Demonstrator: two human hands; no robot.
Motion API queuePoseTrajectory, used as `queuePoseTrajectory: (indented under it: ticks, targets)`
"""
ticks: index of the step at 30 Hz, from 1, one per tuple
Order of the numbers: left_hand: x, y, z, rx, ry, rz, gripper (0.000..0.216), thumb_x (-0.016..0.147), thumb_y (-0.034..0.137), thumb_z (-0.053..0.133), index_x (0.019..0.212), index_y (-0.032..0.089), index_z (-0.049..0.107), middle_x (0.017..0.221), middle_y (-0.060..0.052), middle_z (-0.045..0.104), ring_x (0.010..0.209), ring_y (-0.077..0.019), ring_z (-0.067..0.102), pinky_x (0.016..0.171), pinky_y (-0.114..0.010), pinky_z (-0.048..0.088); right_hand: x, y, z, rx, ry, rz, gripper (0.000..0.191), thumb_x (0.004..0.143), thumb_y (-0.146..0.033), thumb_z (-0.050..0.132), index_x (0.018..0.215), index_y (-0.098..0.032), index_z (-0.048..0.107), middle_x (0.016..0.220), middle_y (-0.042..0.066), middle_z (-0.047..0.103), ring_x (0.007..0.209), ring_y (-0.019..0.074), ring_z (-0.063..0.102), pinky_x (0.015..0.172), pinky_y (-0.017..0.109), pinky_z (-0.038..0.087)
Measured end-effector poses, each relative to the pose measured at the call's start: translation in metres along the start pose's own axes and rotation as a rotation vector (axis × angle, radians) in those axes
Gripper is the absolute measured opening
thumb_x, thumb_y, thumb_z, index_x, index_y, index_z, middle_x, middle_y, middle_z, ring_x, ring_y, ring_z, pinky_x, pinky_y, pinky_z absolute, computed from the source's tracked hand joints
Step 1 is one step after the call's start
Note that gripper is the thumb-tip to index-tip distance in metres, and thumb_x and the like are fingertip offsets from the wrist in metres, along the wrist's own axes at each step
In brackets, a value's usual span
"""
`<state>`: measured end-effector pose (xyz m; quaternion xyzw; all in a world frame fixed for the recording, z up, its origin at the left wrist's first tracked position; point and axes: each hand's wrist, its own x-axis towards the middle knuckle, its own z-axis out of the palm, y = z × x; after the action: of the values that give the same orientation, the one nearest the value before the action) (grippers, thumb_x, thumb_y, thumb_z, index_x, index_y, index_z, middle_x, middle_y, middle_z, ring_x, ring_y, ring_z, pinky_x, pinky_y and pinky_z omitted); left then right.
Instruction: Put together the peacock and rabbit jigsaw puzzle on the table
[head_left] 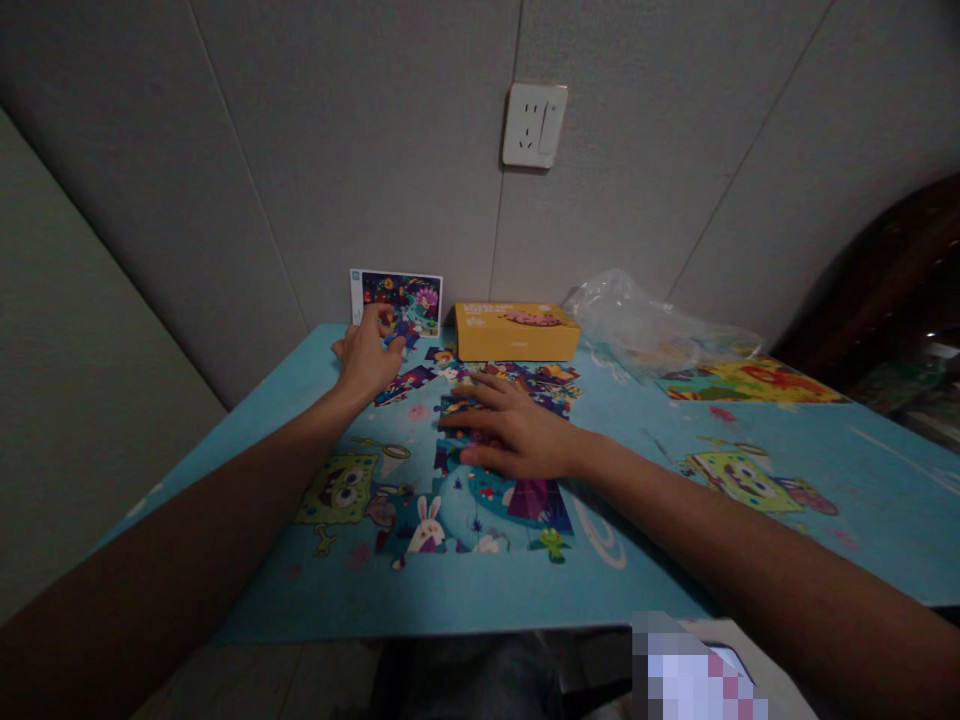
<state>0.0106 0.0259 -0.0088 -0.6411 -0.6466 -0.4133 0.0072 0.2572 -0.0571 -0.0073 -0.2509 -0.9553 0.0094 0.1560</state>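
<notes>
My left hand (369, 352) reaches to the back left, in front of an upright picture card (427, 297). Its thumb and fingers are curled around a dark blue puzzle piece (405, 332), partly hidden by the hand. Flat on a partly assembled jigsaw puzzle (480, 510) lies my right hand (517, 430), fingers spread and covering its middle. A white rabbit and a green frog show along the puzzle's near edge. Loose puzzle pieces (409, 385) lie between the two hands, and more are heaped beyond the right hand.
A yellow puzzle box (517, 333) stands at the back against the wall, below a socket (535, 125). Right of it are a clear plastic bag (645, 320) and a yellow-orange picture sheet (757, 380). A blue cartoon tablecloth (315, 590) covers the table.
</notes>
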Motion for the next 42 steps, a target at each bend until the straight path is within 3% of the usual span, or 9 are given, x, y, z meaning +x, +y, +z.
queuePoseTrajectory:
  ticks: [4, 10, 14, 17, 20, 23, 27, 33, 42]
  targets:
    - [-0.006, 0.011, -0.002, -0.226, -0.049, 0.113, 0.032, 0.077, 0.02, 0.055, 0.109, 0.021, 0.061, 0.087, -0.002, 0.064, 0.083, -0.0197, 0.061, 0.081, -0.034, 0.045, 0.001, -0.023, 0.001, 0.098, -0.114, -0.097, 0.048, 0.092, -0.053, 0.051, 0.128, -0.023, 0.06, 0.144, 0.013, 0.048, 0.141, 0.0329, 0.031, 0.112, 0.056, 0.028]
    - [-0.016, 0.017, -0.002, -0.557, -0.188, 0.177, 0.024, 0.075, 0.03, 0.065, 0.094, 0.018, 0.059, 0.068, 0.003, 0.059, 0.064, -0.014, 0.059, 0.067, -0.027, 0.047, 0.001, -0.015, 0.0, 0.144, -0.092, -0.069, 0.041, 0.087, -0.05, 0.061, 0.114, -0.02, 0.064, 0.138, 0.016, 0.051, 0.136, 0.0322, 0.039, 0.11, 0.054, 0.033]
    - [-0.023, 0.022, -0.006, -0.591, -0.202, 0.228, 0.022, 0.077, 0.033, 0.065, 0.093, 0.018, 0.06, 0.072, 0.0, 0.064, 0.067, -0.0154, 0.062, 0.067, -0.027, 0.049, 0.002, -0.006, -0.001, 0.209, 0.052, -0.077, 0.027, 0.09, -0.041, 0.06, 0.1, -0.016, 0.067, 0.12, 0.015, 0.062, 0.115, 0.025, 0.057, 0.1, 0.042, 0.043]
    - [-0.03, 0.028, -0.01, -0.576, -0.209, 0.278, 0.021, 0.078, 0.033, 0.064, 0.092, 0.018, 0.063, 0.077, -0.002, 0.068, 0.073, -0.017, 0.066, 0.075, -0.03, 0.051, 0.004, 0.002, -0.001, 0.26, 0.254, 0.112, 0.017, 0.091, -0.032, 0.058, 0.09, -0.016, 0.064, 0.092, 0.009, 0.069, 0.089, 0.0195, 0.064, 0.084, 0.035, 0.049]
    - [-0.038, 0.033, -0.01, -0.574, -0.232, 0.288, 0.022, 0.079, 0.035, 0.065, 0.094, 0.018, 0.065, 0.074, -0.002, 0.069, 0.073, -0.0172, 0.066, 0.076, -0.03, 0.052, 0.003, 0.009, 0.002, 0.344, 0.441, 0.304, 0.017, 0.087, -0.028, 0.062, 0.1, -0.018, 0.058, 0.084, 0.004, 0.07, 0.078, 0.0169, 0.065, 0.076, 0.031, 0.049]
    - [-0.043, 0.035, -0.008, -0.593, -0.252, 0.314, 0.023, 0.08, 0.037, 0.066, 0.094, 0.019, 0.068, 0.07, -0.001, 0.068, 0.069, -0.0163, 0.065, 0.072, -0.03, 0.052, 0.001, 0.015, 0.006, 0.464, 0.492, 0.342, 0.023, 0.087, -0.026, 0.061, 0.107, -0.019, 0.055, 0.081, 0.001, 0.07, 0.075, 0.0151, 0.067, 0.075, 0.029, 0.05]
    - [-0.044, 0.037, -0.007, -0.603, -0.243, 0.335, 0.024, 0.078, 0.037, 0.069, 0.094, 0.019, 0.071, 0.06, 0.002, 0.063, 0.064, -0.0151, 0.063, 0.074, -0.031, 0.054, 0.001, 0.017, 0.009, 0.523, 0.525, 0.359, 0.015, 0.087, -0.027, 0.06, 0.099, -0.019, 0.059, 0.079, 0.001, 0.07, 0.074, 0.0147, 0.067, 0.075, 0.029, 0.051]
    - [-0.042, 0.035, -0.01, -0.69, -0.307, 0.306, 0.027, 0.075, 0.038, 0.072, 0.094, 0.019, 0.075, 0.095, -0.006, 0.074, 0.086, -0.0192, 0.069, 0.081, -0.032, 0.056, 0.001, 0.018, 0.008, 0.481, 0.553, 0.417, 0.012, 0.085, -0.028, 0.061, 0.091, -0.018, 0.063, 0.08, 0.003, 0.071, 0.072, 0.0152, 0.067, 0.072, 0.029, 0.051]
    - [-0.04, 0.034, -0.011, -0.663, -0.305, 0.324, 0.026, 0.078, 0.034, 0.07, 0.098, 0.019, 0.075, 0.095, -0.007, 0.075, 0.084, -0.0184, 0.069, 0.078, -0.031, 0.056, -0.001, 0.017, 0.006, 0.469, 0.553, 0.422, 0.015, 0.084, -0.028, 0.062, 0.095, -0.017, 0.065, 0.083, 0.004, 0.071, 0.076, 0.0163, 0.067, 0.074, 0.031, 0.052]
